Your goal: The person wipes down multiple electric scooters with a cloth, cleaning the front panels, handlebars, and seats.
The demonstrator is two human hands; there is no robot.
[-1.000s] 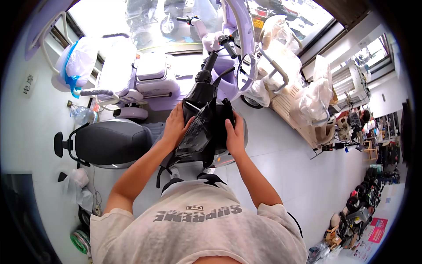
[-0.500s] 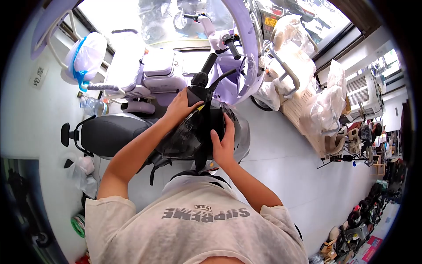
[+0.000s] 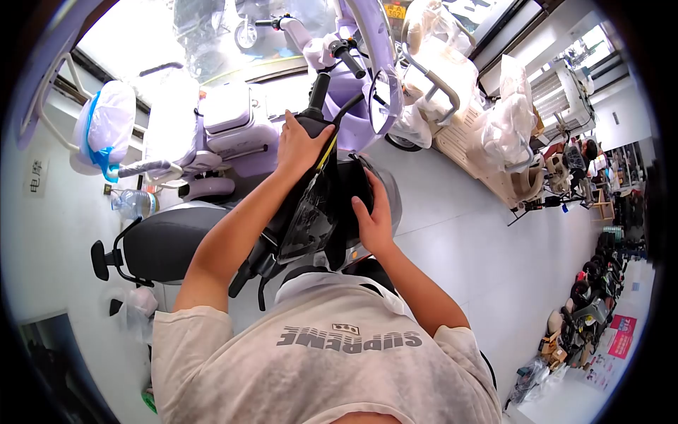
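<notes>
A dark scooter with a black seat [image 3: 166,242] stands in front of me, its handlebar turned at an angle. My left hand [image 3: 300,145] is wrapped over the black handlebar cover beside the far grip [image 3: 320,92], thumb stretched across it. My right hand [image 3: 374,215] holds the edge of a black front panel [image 3: 354,187], thumb on the near face and fingers on the outer side. Between the hands lies the glossy dashboard [image 3: 308,225], with a thin yellow strip near my left thumb.
A lilac scooter [image 3: 240,127] stands close behind, its mirror [image 3: 381,99] near the dark handlebar. To the right is a beige plastic-wrapped vehicle [image 3: 452,134]. A water bottle [image 3: 134,203] sits by the left wall. Several parts and boxes [image 3: 554,346] lie at the lower right.
My left hand has moved from the dashboard's side up to the handlebar cover near the grip. The handlebar has turned somewhat, and my right hand has stayed at the front panel.
</notes>
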